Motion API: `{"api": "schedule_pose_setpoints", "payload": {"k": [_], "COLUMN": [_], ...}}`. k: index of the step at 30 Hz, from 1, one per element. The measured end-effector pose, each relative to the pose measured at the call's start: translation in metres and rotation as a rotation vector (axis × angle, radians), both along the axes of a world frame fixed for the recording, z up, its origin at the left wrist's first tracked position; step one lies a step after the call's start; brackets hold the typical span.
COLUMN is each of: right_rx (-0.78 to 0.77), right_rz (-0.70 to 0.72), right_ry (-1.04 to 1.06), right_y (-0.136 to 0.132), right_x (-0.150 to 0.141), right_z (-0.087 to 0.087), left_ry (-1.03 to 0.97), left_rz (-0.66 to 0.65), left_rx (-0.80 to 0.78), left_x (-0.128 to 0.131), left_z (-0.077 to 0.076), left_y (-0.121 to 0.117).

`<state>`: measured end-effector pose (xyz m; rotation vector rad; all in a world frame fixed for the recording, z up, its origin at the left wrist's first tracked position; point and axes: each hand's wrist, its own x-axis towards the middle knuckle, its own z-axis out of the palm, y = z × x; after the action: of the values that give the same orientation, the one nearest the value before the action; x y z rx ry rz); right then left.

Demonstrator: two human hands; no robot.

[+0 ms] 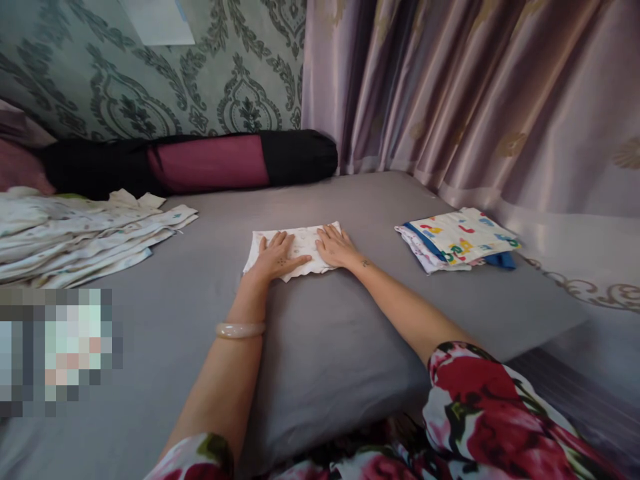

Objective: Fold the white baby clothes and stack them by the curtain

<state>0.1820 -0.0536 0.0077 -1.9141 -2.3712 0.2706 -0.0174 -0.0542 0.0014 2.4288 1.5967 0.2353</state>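
Note:
A small folded white cloth with a faint print lies on the grey bed sheet in the middle of the view. My left hand lies flat on its left half, fingers stretched out and apart. My right hand rests flat on its right half, fingers also spread. Neither hand grips anything. A pale bangle sits on my left wrist.
A loose heap of pale cloths lies at the left. A stack of folded colourful cloths sits at the right near the pink curtain. A black and maroon bolster lies along the patterned wall.

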Motion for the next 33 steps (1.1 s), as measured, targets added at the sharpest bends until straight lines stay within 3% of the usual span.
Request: {"api": "schedule_pose_setpoints", "payload": {"k": [3, 7, 10, 18, 24, 30, 33], "right_rx": [-0.02, 0.047, 0.052, 0.054, -0.07, -0.181, -0.285], "right_rz": [-0.001, -0.058, -0.077, -0.077, -0.086, -0.405, -0.541], "right_ry": [-0.023, -0.033, -0.01, 0.018, 0.208, 0.657, 0.728], "right_y": [0.001, 0.0, 0.002, 0.004, 0.009, 0.017, 0.019], "right_x": [0.006, 0.014, 0.016, 0.015, 0.023, 0.046, 0.051], "right_z": [0.003, 0.0, -0.007, -0.013, 0.003, 0.03, 0.035], "left_ry": [0.006, 0.03, 0.059, 0.082, 0.06, -0.022, -0.029], "left_rz": [0.017, 0.19, 0.284, 0.294, 0.283, 0.375, 0.496], "left_rx": [0.033, 0.129, 0.071, 0.011, 0.011, 0.015, -0.008], "left_x": [0.0, -0.002, -0.004, -0.008, -0.01, -0.029, -0.049], "left_z": [0.003, 0.007, 0.006, -0.001, -0.005, 0.007, 0.021], "left_y": [-0.001, -0.003, -0.004, 0.0, 0.003, 0.014, 0.018]}}
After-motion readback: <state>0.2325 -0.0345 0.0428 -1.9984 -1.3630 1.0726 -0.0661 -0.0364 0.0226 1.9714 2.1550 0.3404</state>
